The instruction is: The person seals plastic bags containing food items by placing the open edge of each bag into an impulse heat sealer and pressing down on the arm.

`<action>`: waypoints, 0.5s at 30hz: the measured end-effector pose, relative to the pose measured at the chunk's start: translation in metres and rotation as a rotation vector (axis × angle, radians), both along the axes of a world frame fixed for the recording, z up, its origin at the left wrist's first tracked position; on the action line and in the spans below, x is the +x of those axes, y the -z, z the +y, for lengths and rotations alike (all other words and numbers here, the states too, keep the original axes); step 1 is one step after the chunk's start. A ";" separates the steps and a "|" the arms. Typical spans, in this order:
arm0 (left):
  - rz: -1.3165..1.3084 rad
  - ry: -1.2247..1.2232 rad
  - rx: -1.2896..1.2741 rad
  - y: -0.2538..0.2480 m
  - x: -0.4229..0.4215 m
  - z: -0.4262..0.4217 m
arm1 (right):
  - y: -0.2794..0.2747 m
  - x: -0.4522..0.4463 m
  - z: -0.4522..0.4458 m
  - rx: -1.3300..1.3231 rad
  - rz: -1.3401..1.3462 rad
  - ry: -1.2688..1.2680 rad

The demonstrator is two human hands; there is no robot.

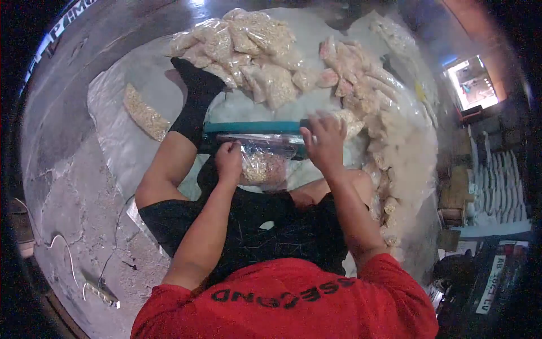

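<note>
A clear plastic bag of pale puffed snacks [263,168] lies in front of my crossed legs, its upper edge at the bag sealer. My left hand [228,162] is closed, pinching the bag's upper left corner. Across the top of the bag runs the teal arm of the bag sealer [254,127]. At the right end of that arm is my right hand [326,141], its bent fingers on the dark tip. The sealer's base is partly hidden by the bag and my hands.
A heap of filled clear bags [254,51] lies beyond the sealer. More filled bags [389,107] pile up on the right. One filled bag [145,113] lies apart at the left on the pale sheet. A power strip [101,294] with a cable sits on the concrete floor.
</note>
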State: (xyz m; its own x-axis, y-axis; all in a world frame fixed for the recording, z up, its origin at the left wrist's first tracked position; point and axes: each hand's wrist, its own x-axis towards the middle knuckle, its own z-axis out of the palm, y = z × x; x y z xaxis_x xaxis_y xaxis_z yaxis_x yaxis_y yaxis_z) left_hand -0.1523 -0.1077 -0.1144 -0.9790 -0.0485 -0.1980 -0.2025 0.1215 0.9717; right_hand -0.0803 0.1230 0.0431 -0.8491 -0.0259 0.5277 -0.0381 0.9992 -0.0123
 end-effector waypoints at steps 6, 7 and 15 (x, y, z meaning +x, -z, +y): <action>-0.066 -0.004 -0.064 -0.024 0.005 -0.002 | 0.101 0.029 0.036 -0.537 -0.145 0.439; -0.060 -0.008 -0.054 -0.016 0.003 0.000 | 0.115 0.030 0.028 -0.326 0.170 0.266; -0.160 -0.039 0.166 -0.002 0.005 0.003 | 0.118 -0.013 0.026 -0.596 -0.282 0.097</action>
